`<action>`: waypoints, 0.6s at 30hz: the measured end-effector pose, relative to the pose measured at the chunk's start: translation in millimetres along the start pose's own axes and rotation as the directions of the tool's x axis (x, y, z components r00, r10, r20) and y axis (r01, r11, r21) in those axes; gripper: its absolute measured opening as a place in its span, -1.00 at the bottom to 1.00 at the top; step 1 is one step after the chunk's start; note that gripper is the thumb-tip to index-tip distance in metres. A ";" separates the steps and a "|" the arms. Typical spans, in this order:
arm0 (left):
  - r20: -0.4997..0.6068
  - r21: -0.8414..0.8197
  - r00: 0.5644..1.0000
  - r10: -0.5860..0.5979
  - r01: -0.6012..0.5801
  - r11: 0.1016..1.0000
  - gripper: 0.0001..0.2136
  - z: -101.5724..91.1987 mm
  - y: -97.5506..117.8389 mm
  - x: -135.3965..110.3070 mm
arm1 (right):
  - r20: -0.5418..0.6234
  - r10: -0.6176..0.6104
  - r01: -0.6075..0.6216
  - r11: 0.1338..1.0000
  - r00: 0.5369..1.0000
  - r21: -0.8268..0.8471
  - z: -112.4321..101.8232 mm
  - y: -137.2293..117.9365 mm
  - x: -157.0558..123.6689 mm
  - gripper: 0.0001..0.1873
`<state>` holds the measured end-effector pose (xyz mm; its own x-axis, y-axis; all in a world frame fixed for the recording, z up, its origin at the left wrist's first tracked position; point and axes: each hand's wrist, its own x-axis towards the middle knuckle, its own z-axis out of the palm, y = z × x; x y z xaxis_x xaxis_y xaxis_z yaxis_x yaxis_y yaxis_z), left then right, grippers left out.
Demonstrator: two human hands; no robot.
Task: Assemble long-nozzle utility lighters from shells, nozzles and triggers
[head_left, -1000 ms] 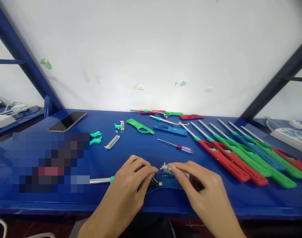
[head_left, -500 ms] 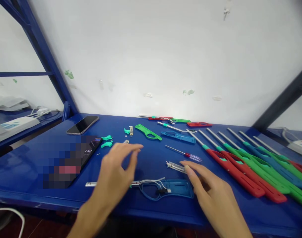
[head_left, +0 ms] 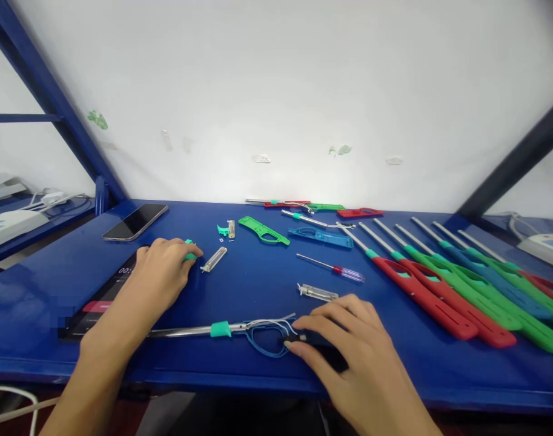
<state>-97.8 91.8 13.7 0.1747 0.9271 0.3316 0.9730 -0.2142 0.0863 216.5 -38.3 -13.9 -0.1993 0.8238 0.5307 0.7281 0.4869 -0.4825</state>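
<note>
My left hand [head_left: 162, 266] reaches over the black phone at the left, its fingers closed on a small teal plastic trigger [head_left: 189, 255]. My right hand [head_left: 355, 351] is at the front, thumb and fingertips pinching a small black part [head_left: 295, 338] with white wires. That part lies over an open blue lighter shell [head_left: 262, 346], largely covered by my right hand. A metal lighter tube [head_left: 183, 332] with a teal collar [head_left: 220, 329] extends left from the shell, its far end behind my left forearm. A clear fuel tank [head_left: 318, 293] lies just beyond my right fingers.
Another clear tank [head_left: 214, 259] lies mid-table. A screwdriver [head_left: 344, 272] is beyond my right hand. Several long lighters, including a red one [head_left: 421, 297], fill the right side. Shell halves, one green [head_left: 263, 230], lie behind. Phones [head_left: 137, 221] [head_left: 106, 297] lie left.
My left hand has moved left and away from me, onto the teal trigger. My right hand has let go of the clear tank and come down to the black part. The view has shifted slightly.
</note>
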 end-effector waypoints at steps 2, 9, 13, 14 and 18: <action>-0.016 -0.011 1.000 0.008 -0.008 1.000 -0.69 -6.8 3.4 -2.3 | 0.016 0.022 -0.023 0.998 1.000 0.052 2.3 0.3 0.2 -0.91; -0.302 -0.316 0.950 0.085 -0.184 0.931 -0.78 -39.2 49.0 -52.2 | -0.060 0.043 -0.032 0.984 0.997 0.175 5.4 0.7 0.0 -0.82; -0.240 -0.551 0.950 0.198 -0.301 0.778 -0.86 -29.5 84.3 -81.5 | -0.079 0.014 -0.003 0.990 0.997 0.144 6.2 1.3 -1.1 -0.90; -0.221 -0.585 0.955 0.197 -0.291 0.757 -0.85 -24.3 90.3 -85.5 | -0.079 0.011 0.000 0.991 0.997 0.135 6.2 1.6 -1.6 -0.88; -0.207 -0.670 0.957 0.205 -0.291 0.683 -0.81 -8.7 102.7 -91.7 | -0.054 -0.005 0.010 0.994 0.999 0.108 6.2 2.9 -3.5 -0.78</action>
<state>-15.2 -17.8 0.3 0.3352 0.7793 0.5295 0.5128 -0.6224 0.5914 215.2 -38.0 -21.4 -0.1671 0.8048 0.5696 0.6509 0.5240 -0.5494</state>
